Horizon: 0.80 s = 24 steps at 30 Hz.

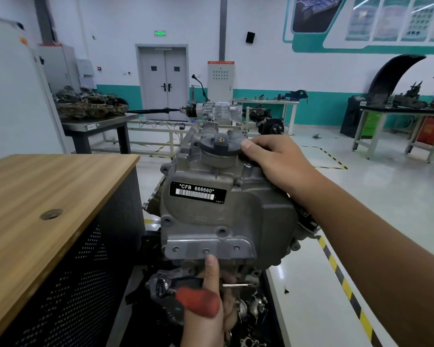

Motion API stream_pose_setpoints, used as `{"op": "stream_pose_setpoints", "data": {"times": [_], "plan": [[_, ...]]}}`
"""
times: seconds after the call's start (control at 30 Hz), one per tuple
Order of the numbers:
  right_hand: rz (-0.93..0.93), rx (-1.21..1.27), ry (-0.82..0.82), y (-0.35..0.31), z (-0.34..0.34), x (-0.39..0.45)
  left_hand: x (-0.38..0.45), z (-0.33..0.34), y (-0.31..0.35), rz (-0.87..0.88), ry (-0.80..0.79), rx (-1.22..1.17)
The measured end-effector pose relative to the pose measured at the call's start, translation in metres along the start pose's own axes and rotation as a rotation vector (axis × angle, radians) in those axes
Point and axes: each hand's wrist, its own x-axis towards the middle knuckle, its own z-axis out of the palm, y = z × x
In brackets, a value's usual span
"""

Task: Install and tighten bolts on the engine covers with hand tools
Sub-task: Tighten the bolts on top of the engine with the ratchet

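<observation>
Bracing the engine cover (pixel 226 209) near its cap with right hand (pixel 273 159) curled on, left hand (pixel 208 296) is pinching a red-handled screwdriver (pixel 198 300); keeping it square matters.

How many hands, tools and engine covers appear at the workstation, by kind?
Bare hands: 2, left hand and right hand
Red-handled screwdriver: 1
Grey cast-metal engine cover: 1
Black round oil filler cap: 1
Total: 5
</observation>
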Motion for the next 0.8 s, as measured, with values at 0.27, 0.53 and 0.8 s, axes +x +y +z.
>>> {"op": "stream_pose_setpoints", "data": {"times": [0.27,0.53,0.8], "plan": [[0.021,0.030,-0.001,0.006,0.000,0.010,0.002,-0.015,0.005,0.007,-0.035,0.074],[-0.036,0.022,-0.046,0.009,-0.015,0.022,0.012,-0.011,0.000,0.126,0.068,0.085],[-0.050,0.085,-0.076,0.018,-0.013,0.017,0.020,0.005,-0.015,0.218,0.149,-0.062]]}}
